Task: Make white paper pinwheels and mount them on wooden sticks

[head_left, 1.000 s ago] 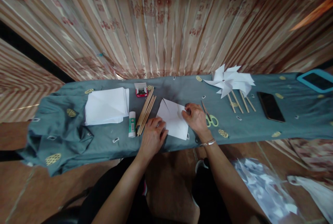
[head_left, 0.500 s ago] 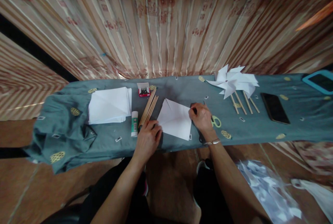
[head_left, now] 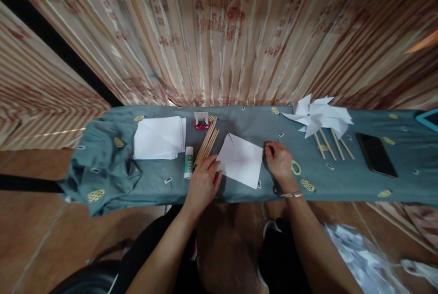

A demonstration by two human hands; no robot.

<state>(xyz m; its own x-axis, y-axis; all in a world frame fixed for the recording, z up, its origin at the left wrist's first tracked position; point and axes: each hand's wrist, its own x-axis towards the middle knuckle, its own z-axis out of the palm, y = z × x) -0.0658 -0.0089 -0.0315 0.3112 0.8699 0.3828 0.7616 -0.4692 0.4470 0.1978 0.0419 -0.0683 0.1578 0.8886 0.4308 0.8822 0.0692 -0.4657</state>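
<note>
L hand lay flat on the cloth, fingers loosely spread, not gripping; fingertips touched the left corner of the paper. Paper was a white square w/ creases, turned diamond-wise, flat on cloth between both hands. R hand sat at the paper's right corner, fingers curled in; couldn't tell if it pinched anything. Scissors w/ green handles lay just beside R hand, partly hidden by it. Sticks lay just beyond L hand, glue beside them, pin box at their far end. Paper stack further left. Pinwheels on sticks & phone lay well to the right.
</note>
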